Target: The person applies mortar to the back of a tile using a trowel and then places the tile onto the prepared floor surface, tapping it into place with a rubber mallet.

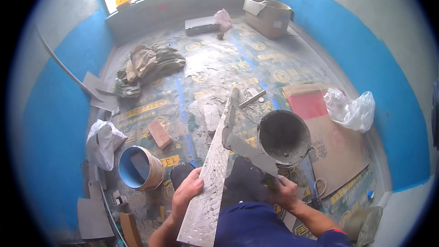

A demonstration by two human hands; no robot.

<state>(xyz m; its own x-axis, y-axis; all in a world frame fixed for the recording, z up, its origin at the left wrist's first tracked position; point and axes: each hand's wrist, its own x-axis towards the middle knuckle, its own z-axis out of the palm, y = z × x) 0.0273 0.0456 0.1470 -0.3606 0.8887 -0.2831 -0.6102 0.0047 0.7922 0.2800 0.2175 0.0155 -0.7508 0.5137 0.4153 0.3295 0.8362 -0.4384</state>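
Note:
A long, narrow, pale strip, which looks like a cut tile, stands tilted in front of me with its speckled, ridged face showing. My left hand grips it by its left edge, thumb on the face. Wet grey mortar lies along the strip's far right edge. In my right hand is a trowel, its flat blade smeared with mortar and its tip against the strip; the fist mostly hides the handle. Just beyond the trowel, a dark bucket holds more grey mortar.
At left are a blue-lined bucket, a brick, a white bag and a shovel. Flattened cardboard and a clear plastic bag lie right. Farther off are crumpled sacks and a carton.

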